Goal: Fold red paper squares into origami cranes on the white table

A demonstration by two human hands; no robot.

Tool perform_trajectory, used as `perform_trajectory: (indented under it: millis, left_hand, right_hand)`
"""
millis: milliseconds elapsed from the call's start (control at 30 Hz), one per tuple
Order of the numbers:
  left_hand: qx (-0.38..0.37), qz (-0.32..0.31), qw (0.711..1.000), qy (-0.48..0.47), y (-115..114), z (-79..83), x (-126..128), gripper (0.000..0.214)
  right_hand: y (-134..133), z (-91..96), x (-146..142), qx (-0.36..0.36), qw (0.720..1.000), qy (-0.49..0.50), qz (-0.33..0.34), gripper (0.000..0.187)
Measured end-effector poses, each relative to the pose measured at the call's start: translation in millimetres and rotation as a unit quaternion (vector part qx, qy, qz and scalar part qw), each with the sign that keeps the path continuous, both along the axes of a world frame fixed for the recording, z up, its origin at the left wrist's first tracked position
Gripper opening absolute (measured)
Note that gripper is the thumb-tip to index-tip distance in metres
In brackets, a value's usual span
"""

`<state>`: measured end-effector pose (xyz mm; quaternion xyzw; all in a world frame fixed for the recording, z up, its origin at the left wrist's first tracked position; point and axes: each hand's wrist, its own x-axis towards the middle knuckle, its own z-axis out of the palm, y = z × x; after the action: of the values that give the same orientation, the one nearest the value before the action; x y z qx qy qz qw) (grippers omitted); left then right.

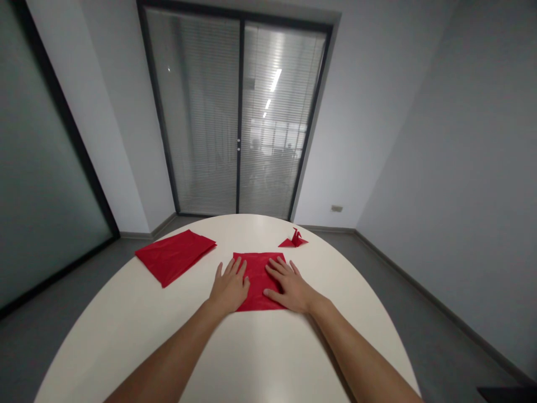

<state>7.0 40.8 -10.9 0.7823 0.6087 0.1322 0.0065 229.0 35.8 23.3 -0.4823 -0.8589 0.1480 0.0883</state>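
A red sheet of paper point(257, 278) lies flat on the white round table point(126, 330) in front of me. My left hand point(230, 286) rests flat on its left edge, fingers stretched out. On the sheet's right part lies my right hand point(289, 286), palm down with fingers spread. Neither hand grips anything.
A stack of red sheets point(174, 255) lies at the table's left. A small folded red paper figure point(294, 240) stands at the far right side. Beyond the table are glass doors with blinds point(239, 112) and grey floor.
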Motion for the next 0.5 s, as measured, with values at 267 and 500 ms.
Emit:
perform_trajectory:
  millis: [267, 500]
  left_hand:
    - [0.064, -0.090, 0.991, -0.072, 3, 11.5, -6, 0.047]
    - [-0.047, -0.199, 0.973, -0.108, -7, 19.1, -11, 0.053]
  right_hand:
    - [-1, -3.4, 3, -0.057, 0.997, 0.001, 0.057, 0.106]
    - [2, -2.7, 6, -0.057, 0.997, 0.008, 0.045, 0.106]
